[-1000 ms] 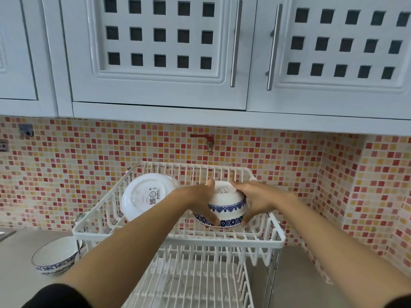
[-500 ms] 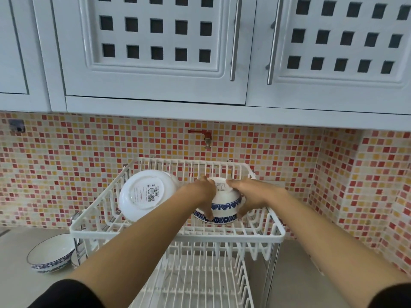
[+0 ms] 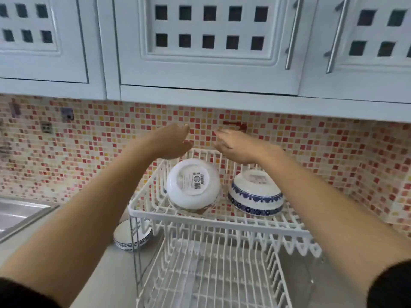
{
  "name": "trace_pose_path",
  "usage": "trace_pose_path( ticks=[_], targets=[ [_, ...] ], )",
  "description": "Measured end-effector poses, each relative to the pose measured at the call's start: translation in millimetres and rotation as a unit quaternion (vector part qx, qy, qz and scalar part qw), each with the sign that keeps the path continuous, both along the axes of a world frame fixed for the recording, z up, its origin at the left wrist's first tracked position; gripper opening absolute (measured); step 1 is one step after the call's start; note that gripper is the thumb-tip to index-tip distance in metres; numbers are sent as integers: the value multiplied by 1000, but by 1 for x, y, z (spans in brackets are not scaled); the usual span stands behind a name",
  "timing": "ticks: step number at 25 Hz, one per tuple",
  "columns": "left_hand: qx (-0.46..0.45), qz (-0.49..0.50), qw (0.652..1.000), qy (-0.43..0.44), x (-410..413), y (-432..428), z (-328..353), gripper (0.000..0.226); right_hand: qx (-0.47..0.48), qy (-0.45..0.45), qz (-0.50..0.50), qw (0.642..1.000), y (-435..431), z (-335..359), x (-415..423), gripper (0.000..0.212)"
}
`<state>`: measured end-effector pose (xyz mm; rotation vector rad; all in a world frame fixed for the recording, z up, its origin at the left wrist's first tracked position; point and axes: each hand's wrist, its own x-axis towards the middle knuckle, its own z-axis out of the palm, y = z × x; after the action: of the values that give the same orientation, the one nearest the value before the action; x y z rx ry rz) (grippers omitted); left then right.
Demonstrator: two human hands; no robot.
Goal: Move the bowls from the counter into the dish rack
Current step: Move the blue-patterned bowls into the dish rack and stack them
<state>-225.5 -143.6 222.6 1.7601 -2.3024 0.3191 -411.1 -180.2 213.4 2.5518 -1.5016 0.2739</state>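
A white two-tier dish rack stands on the counter. On its upper tier a plain white bowl leans on its side with its labelled base towards me. To its right a blue-patterned bowl sits upside down. A third blue-patterned bowl stands upright on the counter, left of the rack and partly behind its leg. My left hand and my right hand hover above the upper tier, fingers apart, holding nothing.
A steel sink lies at the left edge. The mosaic tile backsplash runs behind the rack. White wall cabinets hang low above it. The rack's lower tier holds no dishes.
Both hands have let go of the blue-patterned bowl, which now rests upside down on the upper tier. The hands have risen above the rack, and my view has swung left and down.
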Motion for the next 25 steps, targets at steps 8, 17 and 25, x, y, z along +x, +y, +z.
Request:
trace_pose_path(
  ticks=[8, 17, 25],
  targets=[
    [61, 173, 983, -5, 218, -28, -30, 52, 57, -53, -31, 996, -34, -22, 223, 58],
    [95, 200, 966, 130, 321, -80, -171, 40, 102, -249, -190, 944, -54, -153, 363, 56],
    [241, 225, 921, 206, 312, -110, -333, 46, 183, -331, -361, 852, -78, -303, 354, 55]
  ],
)
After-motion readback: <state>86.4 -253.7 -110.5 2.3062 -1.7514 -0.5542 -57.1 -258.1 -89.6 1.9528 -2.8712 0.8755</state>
